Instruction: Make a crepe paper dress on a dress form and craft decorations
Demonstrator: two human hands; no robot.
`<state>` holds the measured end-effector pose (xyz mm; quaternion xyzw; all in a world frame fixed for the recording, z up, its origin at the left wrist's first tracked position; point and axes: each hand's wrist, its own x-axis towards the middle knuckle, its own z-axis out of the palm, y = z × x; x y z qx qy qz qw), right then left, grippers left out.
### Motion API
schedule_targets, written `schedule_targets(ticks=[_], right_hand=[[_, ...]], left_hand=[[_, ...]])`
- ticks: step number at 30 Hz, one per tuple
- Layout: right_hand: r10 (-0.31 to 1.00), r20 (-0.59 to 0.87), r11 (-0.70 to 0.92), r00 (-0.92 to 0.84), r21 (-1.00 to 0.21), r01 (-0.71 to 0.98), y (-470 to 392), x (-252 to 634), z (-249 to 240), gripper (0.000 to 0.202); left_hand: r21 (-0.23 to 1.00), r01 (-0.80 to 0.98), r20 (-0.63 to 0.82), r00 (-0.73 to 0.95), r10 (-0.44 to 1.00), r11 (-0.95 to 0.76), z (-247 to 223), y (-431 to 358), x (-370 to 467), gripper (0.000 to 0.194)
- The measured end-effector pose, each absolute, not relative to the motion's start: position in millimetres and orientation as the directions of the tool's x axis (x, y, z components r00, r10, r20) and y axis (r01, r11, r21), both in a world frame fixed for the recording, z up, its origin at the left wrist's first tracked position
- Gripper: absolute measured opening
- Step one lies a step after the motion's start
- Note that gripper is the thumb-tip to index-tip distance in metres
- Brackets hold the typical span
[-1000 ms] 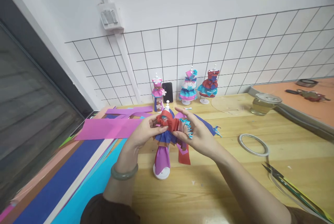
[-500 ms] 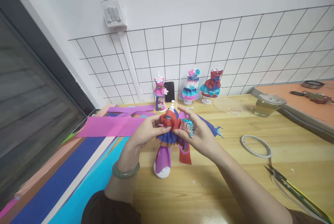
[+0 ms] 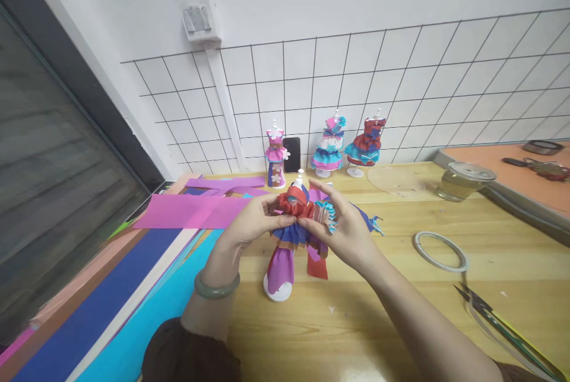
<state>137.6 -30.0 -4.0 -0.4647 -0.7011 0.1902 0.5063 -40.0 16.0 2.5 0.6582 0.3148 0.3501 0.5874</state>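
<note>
Between my hands a small white dress-form mannequin point(image 3: 281, 272) stands tilted on its round base, dressed in red, blue and purple crepe paper. My left hand point(image 3: 253, 221) pinches the red paper at its waist with thumb and fingers. From the other side, my right hand point(image 3: 345, 227) grips the dress, its thumb pressed at the front near the left thumb. A pleated ruffle point(image 3: 326, 214) in light blue and brownish pink fans out beside my right palm. Red and purple paper point(image 3: 317, 266) hangs behind the figure. Some fingertips are hidden behind the dress.
Crepe paper strips point(image 3: 151, 287) cover the left side. Three dressed mannequins, one with a floral skirt point(image 3: 276, 162), and a phone point(image 3: 292, 155) stand by the wall. To the right lie a tape roll point(image 3: 440, 251), open scissors point(image 3: 494, 316) and a larger clear tape roll point(image 3: 465, 180).
The view has shifted slightly, so everything sits a little further right. Both hands keep their hold on the dress, and the mannequin has barely moved.
</note>
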Motion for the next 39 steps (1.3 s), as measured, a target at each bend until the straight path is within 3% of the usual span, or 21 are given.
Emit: schedule_targets(ticks=[5, 21, 29, 39], right_hand=[[0.881, 0.473, 0.410, -0.009, -0.756, 0.510, -30.8, 136.4, -3.9, 0.058], [0.893, 0.449, 0.382, -0.013, -0.743, 0.550, -30.9, 139.2, -5.0, 0.064], [0.852, 0.522, 0.466, -0.037, -0.726, 0.506, -32.0, 136.1, -3.2, 0.060], [0.872, 0.468, 0.483, -0.143, -0.777, 0.403, -29.7, 142.3, -1.9, 0.063]], left_hand=[[0.994, -0.017, 0.099, 0.576, 0.811, -0.108, 2.8, 16.0, -39.0, 0.040], [0.990, -0.001, 0.112, 0.593, 0.797, -0.139, 2.9, 14.1, -38.2, 0.035], [0.990, 0.022, 0.103, 0.562, 0.820, -0.140, 4.8, 12.7, -34.3, 0.037], [0.992, -0.049, 0.123, 0.526, 0.841, -0.115, -6.4, 22.9, -40.6, 0.041]])
